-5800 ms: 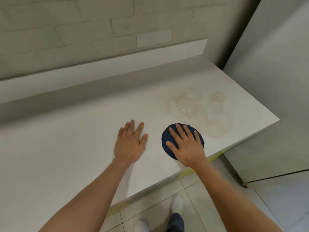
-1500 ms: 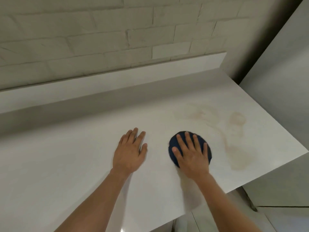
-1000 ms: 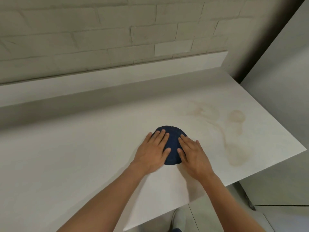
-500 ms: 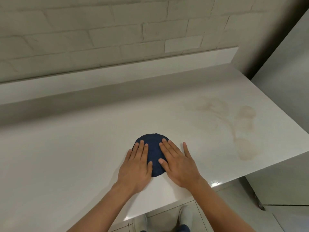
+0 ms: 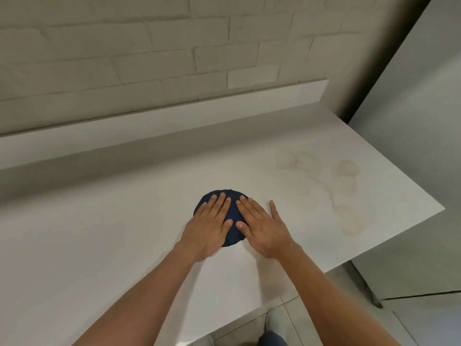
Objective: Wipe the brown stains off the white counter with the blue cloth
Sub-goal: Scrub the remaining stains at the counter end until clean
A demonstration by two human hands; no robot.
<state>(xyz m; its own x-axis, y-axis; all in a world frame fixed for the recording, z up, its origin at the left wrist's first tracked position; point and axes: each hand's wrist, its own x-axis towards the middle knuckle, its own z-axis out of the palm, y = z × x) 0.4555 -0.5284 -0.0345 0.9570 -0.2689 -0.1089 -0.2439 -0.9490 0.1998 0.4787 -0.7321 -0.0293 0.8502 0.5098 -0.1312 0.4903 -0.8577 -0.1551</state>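
Since a moment ago the left hand (image 5: 208, 226) has joined the right hand (image 5: 262, 227) on the blue cloth (image 5: 233, 216). Both press it flat against the bench (image 5: 99, 245), fingers straight, gripping nothing. Brown stains (image 5: 349, 221) lie well to the cloth's right, unwiped. The wiping looks paused; next the cloth must slide right across them.

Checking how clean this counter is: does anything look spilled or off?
Yes. Faint brown stains ring and smear the white counter near its right end. The blue cloth sits left of them, under the left hand and right hand.
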